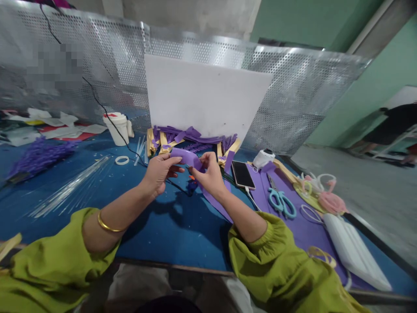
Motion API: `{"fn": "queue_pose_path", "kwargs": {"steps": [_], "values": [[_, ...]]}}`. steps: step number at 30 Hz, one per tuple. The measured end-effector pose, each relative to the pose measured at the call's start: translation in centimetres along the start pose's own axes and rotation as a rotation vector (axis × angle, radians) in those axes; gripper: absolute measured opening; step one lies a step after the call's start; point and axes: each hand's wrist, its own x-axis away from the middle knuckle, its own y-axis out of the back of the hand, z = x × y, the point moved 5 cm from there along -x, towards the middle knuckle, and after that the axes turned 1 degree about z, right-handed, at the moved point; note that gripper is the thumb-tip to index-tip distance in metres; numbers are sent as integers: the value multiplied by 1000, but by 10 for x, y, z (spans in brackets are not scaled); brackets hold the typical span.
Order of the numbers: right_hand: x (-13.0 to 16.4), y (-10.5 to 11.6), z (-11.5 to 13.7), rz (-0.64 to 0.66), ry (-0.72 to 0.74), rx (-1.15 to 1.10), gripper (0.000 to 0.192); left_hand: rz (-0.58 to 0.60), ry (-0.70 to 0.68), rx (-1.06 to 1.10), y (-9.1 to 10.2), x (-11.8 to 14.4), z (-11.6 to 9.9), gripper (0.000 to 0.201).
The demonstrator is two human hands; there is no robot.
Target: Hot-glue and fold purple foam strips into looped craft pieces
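Purple foam strip (pixel 187 157) sits pinched between both hands above the blue counter (pixel 169 226), its long tail trailing down past the right wrist toward the near edge. Left hand (pixel 159 171) grips the strip's left end with fingers curled closed on it; right hand (pixel 210 174) holds the other end, thumb and fingertips closed on the fold. Just behind the hands lies a heap of purple and tan strips (pixel 192 139) at the foot of a white board (pixel 205 95) leaning on the perforated metal screen (pixel 293 95). Right of the hands, a phone (pixel 243 174) rests near teal scissors (pixel 282 202) on a purple sheet (pixel 302 226). To the left stand a white cup (pixel 119 127) and a tape ring (pixel 122 160), well apart from the hands.
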Motion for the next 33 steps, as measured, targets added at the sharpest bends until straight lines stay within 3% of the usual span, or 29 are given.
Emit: {"fn": "queue_pose_path", "kwargs": {"steps": [4, 7, 14, 19, 22, 27, 30, 33], "values": [[-1, 9, 19, 10, 229, 86, 17, -71, -40, -62, 11, 1, -3, 22], [2, 7, 30, 18, 373, 148, 11, -86, 12, -52, 17, 5, 0, 23], [11, 0, 37, -34, 424, 366, 22, -87, 126, 7, 22, 12, 5, 24], [8, 1, 37, 136, 519, 551, 37, -131, 172, 20, 29, 16, 3, 20], [5, 3, 36, 145, 463, 379, 28, -126, 202, 41, 33, 18, 5, 20], [4, 1, 29, 62, 211, -58, 12, -51, 220, 57, 34, 24, 12, 24], [3, 4, 29, 7, 106, -182, 6, 50, 116, -5, 33, 30, 8, 36], [2, 9, 31, -54, 76, -206, 5, 46, -58, -104, 39, 37, -3, 46]]}}
